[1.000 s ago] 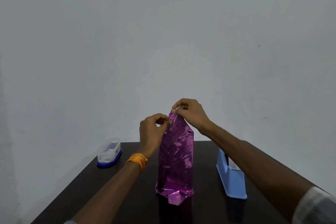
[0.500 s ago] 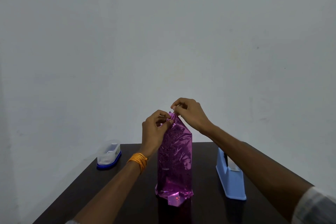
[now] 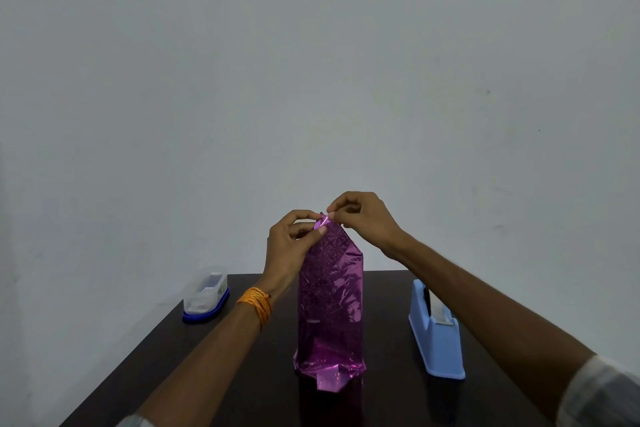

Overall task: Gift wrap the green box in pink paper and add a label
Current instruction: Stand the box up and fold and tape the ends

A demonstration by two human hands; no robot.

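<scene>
We have the dark surface [image 3: 391, 340], and on it the pink paper [image 3: 330, 305] stands upright, long axis vertical, the green box hidden inside. Right of it is the blue tape dispenser [image 3: 434, 336]; left, a clear container [image 3: 206, 295]. At its peak, left hand [image 3: 289, 246] and right hand [image 3: 363, 218] each pinch the top flap [image 3: 322, 221], the right nearer the dispenser.

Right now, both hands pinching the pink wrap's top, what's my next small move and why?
Probably fold the paper tip down under the left hand, freeing the right hand for the tape dispenser nearby; the tip stands upright, merely pinched.
</scene>
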